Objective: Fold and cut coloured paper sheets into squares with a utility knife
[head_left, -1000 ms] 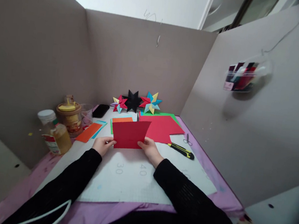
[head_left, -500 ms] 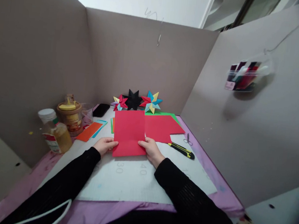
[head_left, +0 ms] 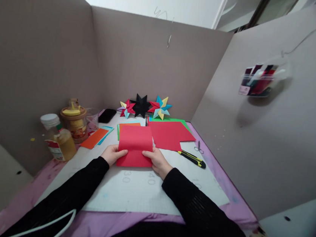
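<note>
A sheet of red paper (head_left: 134,160) is held at its two side edges, with a crease across its middle and its upper part bending over. My left hand (head_left: 112,154) grips the left edge, thumb on the front face. On the right edge my right hand (head_left: 157,159) pinches it the same way. The fingers behind the sheet are hidden. Just beyond lie a larger red sheet (head_left: 167,135) with a notched corner and a small stack topped by orange paper (head_left: 130,124). To the right of my right hand rests a black and yellow utility knife (head_left: 193,159).
Small scissors (head_left: 199,147) lie near the table's right edge. Folded paper stars (head_left: 141,106) stand along the back wall. At left are a bottle (head_left: 60,139), a lidded jar (head_left: 74,122), a phone (head_left: 107,116) and orange strips (head_left: 94,138). A marked white mat (head_left: 134,199) covers the table.
The red sheet's upper part has bent down, so it looks shorter, and the orange paper behind it now shows. My hands have stayed at its sides, thumbs slightly further in.
</note>
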Motion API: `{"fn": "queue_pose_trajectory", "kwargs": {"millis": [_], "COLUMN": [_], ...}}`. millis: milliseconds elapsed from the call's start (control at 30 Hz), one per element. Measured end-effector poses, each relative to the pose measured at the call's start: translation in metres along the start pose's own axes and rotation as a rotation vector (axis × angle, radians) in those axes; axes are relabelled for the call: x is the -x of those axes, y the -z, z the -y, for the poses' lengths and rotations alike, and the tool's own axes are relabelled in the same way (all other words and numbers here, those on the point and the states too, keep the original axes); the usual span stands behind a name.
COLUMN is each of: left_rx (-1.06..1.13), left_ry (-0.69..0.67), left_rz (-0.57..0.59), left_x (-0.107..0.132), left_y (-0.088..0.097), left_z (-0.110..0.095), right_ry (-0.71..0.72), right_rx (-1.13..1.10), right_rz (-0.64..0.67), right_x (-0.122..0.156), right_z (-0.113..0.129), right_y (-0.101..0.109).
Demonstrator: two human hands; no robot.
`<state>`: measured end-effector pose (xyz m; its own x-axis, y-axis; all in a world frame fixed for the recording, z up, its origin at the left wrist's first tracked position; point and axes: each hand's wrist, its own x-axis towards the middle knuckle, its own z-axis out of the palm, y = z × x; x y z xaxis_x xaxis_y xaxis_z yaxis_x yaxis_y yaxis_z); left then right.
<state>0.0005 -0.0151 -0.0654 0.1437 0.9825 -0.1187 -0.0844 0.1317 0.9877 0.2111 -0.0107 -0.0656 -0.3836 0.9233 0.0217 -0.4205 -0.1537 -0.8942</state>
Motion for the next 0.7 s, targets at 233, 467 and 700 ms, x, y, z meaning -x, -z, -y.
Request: {"fn": "queue_pose_trajectory", "kwargs": {"millis": [233, 467, 700], "left_rx": [-0.059, 0.018, 0.107], "left_ry": [-0.072, -0.108, -0.172], "left_rz": [0.063, 0.036, -0.002], "left_x": [0.003, 0.001, 0.004], "left_y": [-0.003, 0.000, -0.002], "left_z": [-0.005, -0.005, -0.009], "right_ry": [0.002, 0.025, 0.040], "right_rx": [-0.007, -0.014, -0.004], "right_rz": [-0.107, -0.094, -0.038], "right_x": [-0.002, -0.001, -0.003], "right_z": [0.000, 0.006, 0.010], "right_y": [0.000, 0.000, 0.004]}}
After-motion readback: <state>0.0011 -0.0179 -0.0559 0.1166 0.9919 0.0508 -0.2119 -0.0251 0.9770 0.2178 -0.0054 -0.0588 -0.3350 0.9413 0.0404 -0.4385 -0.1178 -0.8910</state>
